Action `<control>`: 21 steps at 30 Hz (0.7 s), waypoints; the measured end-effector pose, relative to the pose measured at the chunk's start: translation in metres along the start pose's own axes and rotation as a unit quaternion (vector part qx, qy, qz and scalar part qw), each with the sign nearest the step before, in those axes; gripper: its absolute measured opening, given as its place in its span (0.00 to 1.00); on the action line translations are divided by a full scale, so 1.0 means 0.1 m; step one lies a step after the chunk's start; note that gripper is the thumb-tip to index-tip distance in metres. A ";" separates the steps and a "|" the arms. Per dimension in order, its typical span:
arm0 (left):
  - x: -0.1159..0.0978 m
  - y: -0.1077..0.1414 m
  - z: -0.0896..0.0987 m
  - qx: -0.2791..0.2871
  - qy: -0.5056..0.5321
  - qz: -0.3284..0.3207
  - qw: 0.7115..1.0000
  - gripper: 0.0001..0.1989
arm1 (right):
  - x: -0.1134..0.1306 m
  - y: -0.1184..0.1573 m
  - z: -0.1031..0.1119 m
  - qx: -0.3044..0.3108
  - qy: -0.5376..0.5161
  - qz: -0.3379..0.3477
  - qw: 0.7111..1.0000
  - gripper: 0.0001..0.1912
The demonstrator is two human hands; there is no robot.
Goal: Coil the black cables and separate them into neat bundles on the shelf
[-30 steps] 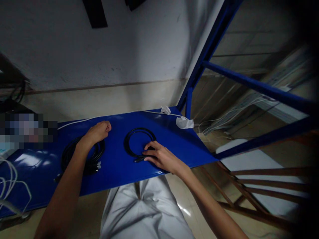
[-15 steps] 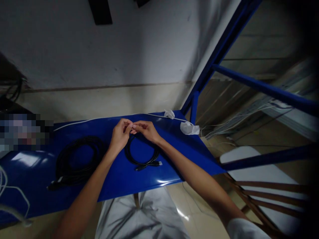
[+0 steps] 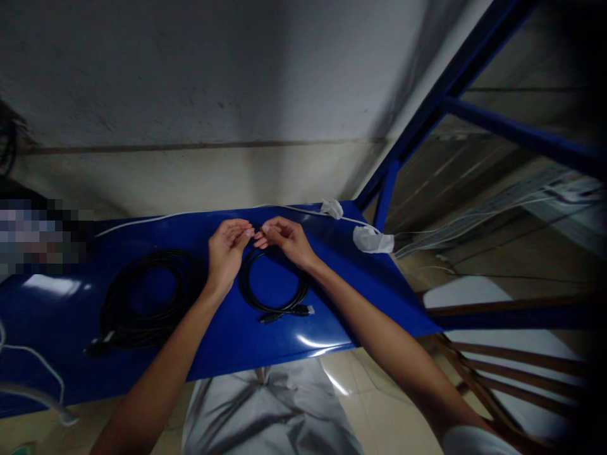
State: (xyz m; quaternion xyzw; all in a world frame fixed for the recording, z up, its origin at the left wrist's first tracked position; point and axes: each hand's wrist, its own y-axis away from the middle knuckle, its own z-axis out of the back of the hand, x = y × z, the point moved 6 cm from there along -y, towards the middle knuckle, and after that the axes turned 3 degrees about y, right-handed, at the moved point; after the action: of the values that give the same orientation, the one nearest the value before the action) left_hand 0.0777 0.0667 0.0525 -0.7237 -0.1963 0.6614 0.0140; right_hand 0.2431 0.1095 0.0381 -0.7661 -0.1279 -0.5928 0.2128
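Note:
Over the far edge of the small black coiled cable [image 3: 247,291], my left hand [image 3: 229,248] has its thumb and fingertips pressed together. Facing it, a small gap away, my right hand [image 3: 287,240] pinches with thumb and forefinger. Something small and dark shows between the two hands, too small to make out. The small coil lies on the blue table [image 3: 227,341], its two plug ends crossed at the near side. A larger black cable coil [image 3: 111,297] lies left of it, partly behind my left forearm.
A white cable [image 3: 142,221] runs along the table's back edge past two crumpled white wrappings [image 3: 372,240]. White cords [image 3: 35,357] lie at the left. A blue metal frame [image 3: 412,142] and a wooden-slatted chair [image 3: 516,366] stand at the right.
My hands have moved apart slightly, from touching fingertips to a small gap. The camera view has shifted a little. The coils still lie on the table.

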 end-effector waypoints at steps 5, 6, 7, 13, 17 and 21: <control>0.02 0.02 -0.05 0.034 -0.005 0.002 0.999 0.15 | -0.04 0.00 0.02 -0.009 -0.010 -0.007 1.000 0.23; 0.01 0.03 -0.06 0.042 -0.006 0.002 0.999 0.15 | -0.04 0.00 0.02 -0.011 -0.010 -0.008 1.000 0.23; 0.01 0.03 -0.06 0.047 -0.009 0.000 0.999 0.15 | -0.04 0.00 0.02 -0.013 -0.009 -0.009 1.000 0.23; -0.04 0.04 -0.06 0.041 -0.015 0.000 0.999 0.14 | 0.01 -0.01 0.05 -0.042 0.010 0.008 0.999 0.21; -0.03 0.01 0.00 0.035 -0.048 0.005 0.998 0.14 | 0.10 -0.01 0.20 -0.117 0.046 0.045 0.991 0.17; -0.09 -0.08 0.15 0.025 -0.206 -0.038 0.977 0.11 | 0.13 -0.04 0.42 -0.188 0.023 0.045 0.981 0.15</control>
State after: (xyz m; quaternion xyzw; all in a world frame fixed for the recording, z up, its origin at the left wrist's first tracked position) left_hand 0.0607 0.0674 0.0612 -0.5632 -0.2055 0.8002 0.0169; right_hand 0.2811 0.1323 0.0427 -0.7835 0.0255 -0.6138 0.0937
